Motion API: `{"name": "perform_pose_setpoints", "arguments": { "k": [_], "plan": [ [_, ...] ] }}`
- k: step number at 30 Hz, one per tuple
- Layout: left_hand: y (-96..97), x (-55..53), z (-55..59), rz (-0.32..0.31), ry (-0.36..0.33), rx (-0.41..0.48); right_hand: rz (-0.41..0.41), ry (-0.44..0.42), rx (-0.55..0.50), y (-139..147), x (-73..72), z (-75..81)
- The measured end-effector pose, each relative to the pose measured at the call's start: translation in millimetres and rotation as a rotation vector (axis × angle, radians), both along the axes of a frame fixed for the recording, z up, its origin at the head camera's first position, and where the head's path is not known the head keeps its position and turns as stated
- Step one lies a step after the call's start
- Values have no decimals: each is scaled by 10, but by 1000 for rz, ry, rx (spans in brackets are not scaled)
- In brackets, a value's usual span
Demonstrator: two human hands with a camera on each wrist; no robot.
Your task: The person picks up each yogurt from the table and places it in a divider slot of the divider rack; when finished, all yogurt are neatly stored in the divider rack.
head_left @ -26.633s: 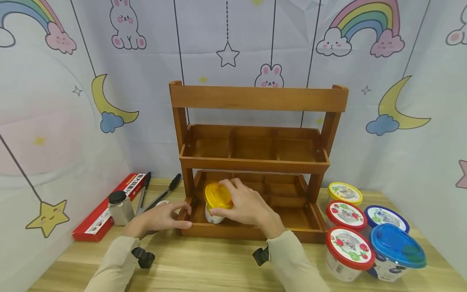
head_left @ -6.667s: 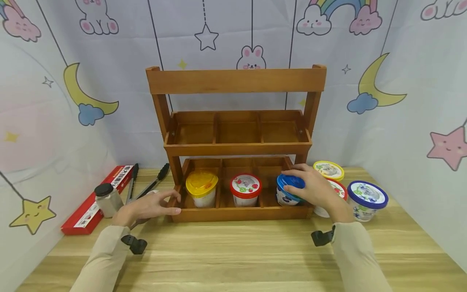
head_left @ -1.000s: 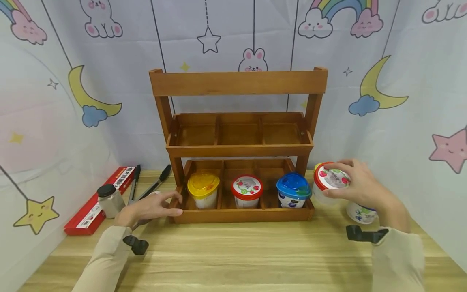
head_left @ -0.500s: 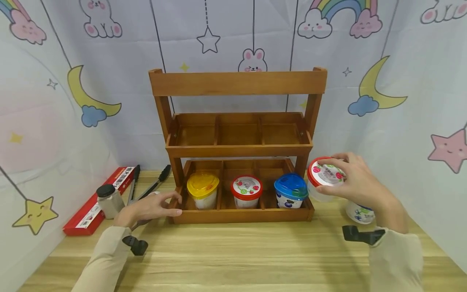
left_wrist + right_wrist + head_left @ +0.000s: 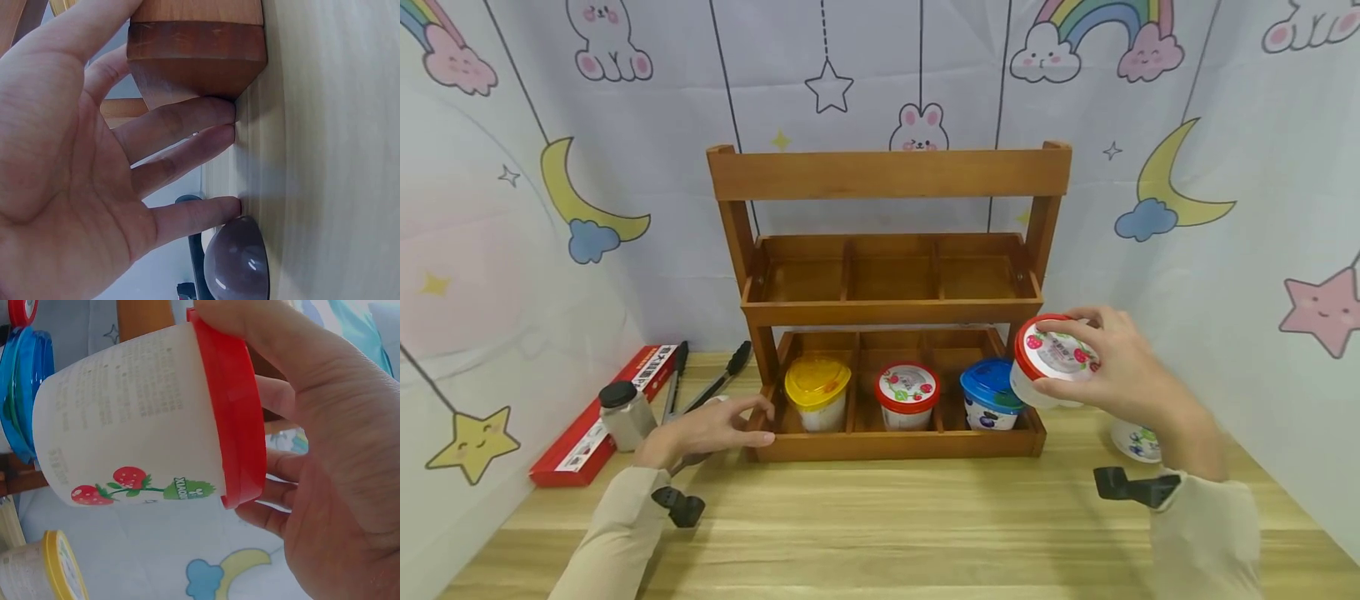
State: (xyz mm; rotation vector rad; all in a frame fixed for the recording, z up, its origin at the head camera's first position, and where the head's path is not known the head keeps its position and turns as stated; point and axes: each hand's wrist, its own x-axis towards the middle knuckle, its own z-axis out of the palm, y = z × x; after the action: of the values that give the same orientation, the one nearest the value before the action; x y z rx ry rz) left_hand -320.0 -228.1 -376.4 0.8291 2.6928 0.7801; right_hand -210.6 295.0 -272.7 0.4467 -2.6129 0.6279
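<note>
My right hand [image 5: 1120, 367] grips a white tub with a red lid [image 5: 1056, 350] by its lid, thumb in front and fingers behind. It is raised and tilted at the right end of the wooden rack [image 5: 891, 312]; strawberries are printed on its side in the right wrist view. Its base overlaps a blue-lidded tub [image 5: 990, 396] in the lower tier's right compartment. A yellow-lidded tub [image 5: 817, 392] and another red-lidded tub [image 5: 907, 396] stand in the left and middle compartments. My left hand [image 5: 711, 429] rests at the rack's front left corner, fingertips down on the table beside it.
On the right, a blueberry-print tub [image 5: 1137, 440] is partly hidden behind my wrist; another yellow-lidded tub [image 5: 62, 569] shows in the right wrist view. At left lie a red box [image 5: 602, 425], a black-capped jar [image 5: 627, 414] and tongs [image 5: 715, 383]. A dark rounded thing [image 5: 236, 259] lies near my left little finger.
Earlier my right hand held the yellow-lidded tub, then the blue-lidded one in the rack. Within the last second the red-lidded tub moved left and up; the blue-lidded tub shifted slightly left.
</note>
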Motion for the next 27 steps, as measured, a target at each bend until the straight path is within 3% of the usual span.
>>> {"name": "perform_pose_setpoints", "arguments": {
  "k": [19, 27],
  "plan": [
    [-6, 16, -4, 25, 21, -32, 82, 112, -31, -292, -32, 78],
    [-32, 25, -2, 10, 31, -37, 179, 161, -43, -618, -103, 201]
  ]
}}
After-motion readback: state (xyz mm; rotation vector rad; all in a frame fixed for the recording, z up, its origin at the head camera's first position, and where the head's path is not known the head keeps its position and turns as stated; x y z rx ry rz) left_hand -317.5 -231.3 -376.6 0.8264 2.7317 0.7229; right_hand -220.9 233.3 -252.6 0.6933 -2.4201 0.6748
